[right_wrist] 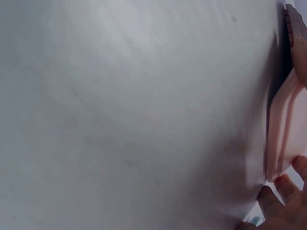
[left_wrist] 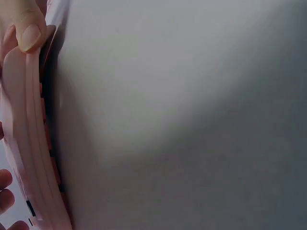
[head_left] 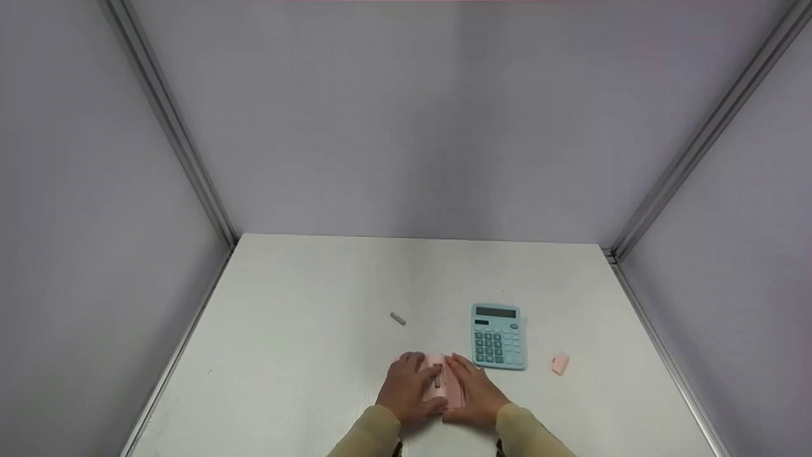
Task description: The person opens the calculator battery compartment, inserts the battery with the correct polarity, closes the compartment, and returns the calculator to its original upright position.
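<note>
A pink calculator point(head_left: 454, 387) lies back side up on the white table between both hands, a dark narrow battery slot showing in its back. In the left wrist view, dark and reddish key edges show beneath its pink rim point(left_wrist: 33, 120). My left hand point(head_left: 406, 388) grips its left side, the index finger reaching to the slot and the thumb at the near edge. My right hand point(head_left: 479, 392) holds the right side, fingers at the far corner and thumb near the front. In the right wrist view, fingertips point(right_wrist: 283, 189) touch the calculator's rounded corner point(right_wrist: 283, 139).
Beyond the hands lies a small grey battery-like cylinder point(head_left: 398, 318). A teal calculator point(head_left: 499, 336) lies face up just past the right hand. Farther right is a small pink cover point(head_left: 560, 364). Grey panels point(head_left: 431, 127) enclose the white table point(head_left: 285, 317) at the back and sides.
</note>
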### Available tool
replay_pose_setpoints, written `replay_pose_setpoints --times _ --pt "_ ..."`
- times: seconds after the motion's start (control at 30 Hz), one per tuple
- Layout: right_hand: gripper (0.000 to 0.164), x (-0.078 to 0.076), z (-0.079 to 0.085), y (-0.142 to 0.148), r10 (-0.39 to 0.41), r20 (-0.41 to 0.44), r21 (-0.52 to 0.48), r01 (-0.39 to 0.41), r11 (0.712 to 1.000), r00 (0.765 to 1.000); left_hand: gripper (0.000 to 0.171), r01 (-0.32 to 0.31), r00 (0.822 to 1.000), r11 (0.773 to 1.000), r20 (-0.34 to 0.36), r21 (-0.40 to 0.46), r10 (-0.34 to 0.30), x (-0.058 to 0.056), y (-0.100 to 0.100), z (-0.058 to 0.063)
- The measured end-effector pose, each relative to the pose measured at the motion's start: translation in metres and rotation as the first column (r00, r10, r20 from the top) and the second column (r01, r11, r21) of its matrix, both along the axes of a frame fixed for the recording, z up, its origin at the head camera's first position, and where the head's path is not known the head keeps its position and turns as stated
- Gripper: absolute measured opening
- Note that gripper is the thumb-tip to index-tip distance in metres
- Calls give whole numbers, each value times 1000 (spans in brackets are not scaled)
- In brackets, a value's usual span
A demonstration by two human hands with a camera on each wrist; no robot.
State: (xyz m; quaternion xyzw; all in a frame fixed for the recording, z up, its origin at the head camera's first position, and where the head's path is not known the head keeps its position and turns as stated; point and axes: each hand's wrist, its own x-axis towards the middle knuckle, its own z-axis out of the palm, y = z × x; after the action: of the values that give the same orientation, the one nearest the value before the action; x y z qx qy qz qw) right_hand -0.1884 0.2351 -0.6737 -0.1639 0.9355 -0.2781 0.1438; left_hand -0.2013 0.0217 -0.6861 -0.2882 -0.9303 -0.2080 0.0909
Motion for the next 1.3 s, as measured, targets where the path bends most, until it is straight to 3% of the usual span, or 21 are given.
replay_pose_setpoints --times 0.3,0.67,0.83,1.07,1.3 --pt "116 -1 2 1 -26 26 5 26 1000 999 79 -9 995 997 101 -82 17 1 -6 4" --pt "118 -4 -1 0 -23 3 22 23 999 1000 90 18 991 985 133 -171 5 -4 -27 3" --pt "118 -7 -1 3 8 -22 105 -6 994 1000 92 42 985 983 170 -179 -11 -7 -31 -2" --pt "115 -2 -1 2 109 -92 238 -85 968 990 90 58 982 982 188 -178 -24 -3 -33 0" --pt "113 2 -1 2 135 -126 300 -92 949 983 91 59 977 983 213 -174 -21 -1 -32 3"
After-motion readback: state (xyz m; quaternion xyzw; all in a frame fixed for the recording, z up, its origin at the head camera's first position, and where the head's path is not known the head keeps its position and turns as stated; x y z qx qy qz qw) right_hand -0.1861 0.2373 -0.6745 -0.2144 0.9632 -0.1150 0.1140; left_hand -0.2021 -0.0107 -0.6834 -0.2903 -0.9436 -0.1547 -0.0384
